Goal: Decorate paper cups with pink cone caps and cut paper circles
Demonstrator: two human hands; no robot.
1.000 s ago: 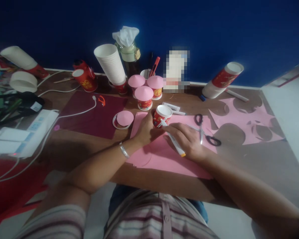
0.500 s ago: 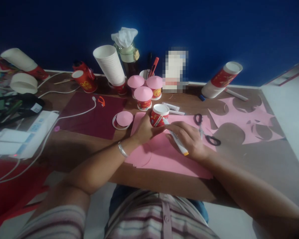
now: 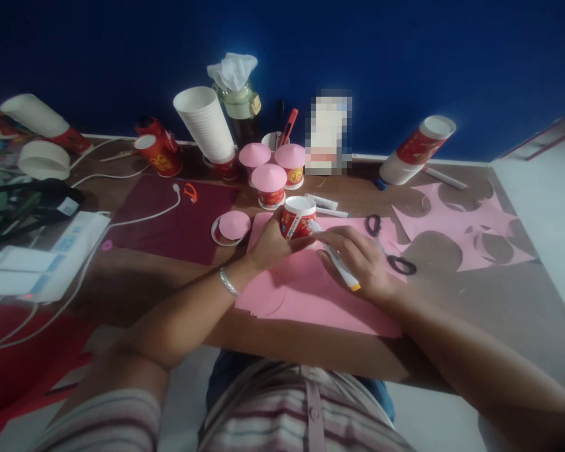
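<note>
Mid-frame, our left hand (image 3: 269, 246) clasped the red cup (image 3: 292, 224) from its left; our right hand (image 3: 365, 263) pinched the white stick (image 3: 341, 266), which slanted from lower right toward the cup's near right side.

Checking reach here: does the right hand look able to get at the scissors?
Probably yes: the scissors lie beside the right hand with handles uncovered, though it holds a white pen-like tool.

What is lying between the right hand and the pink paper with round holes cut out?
The head view shows black-handled scissors between the right hand and the cut pink paper.
</note>
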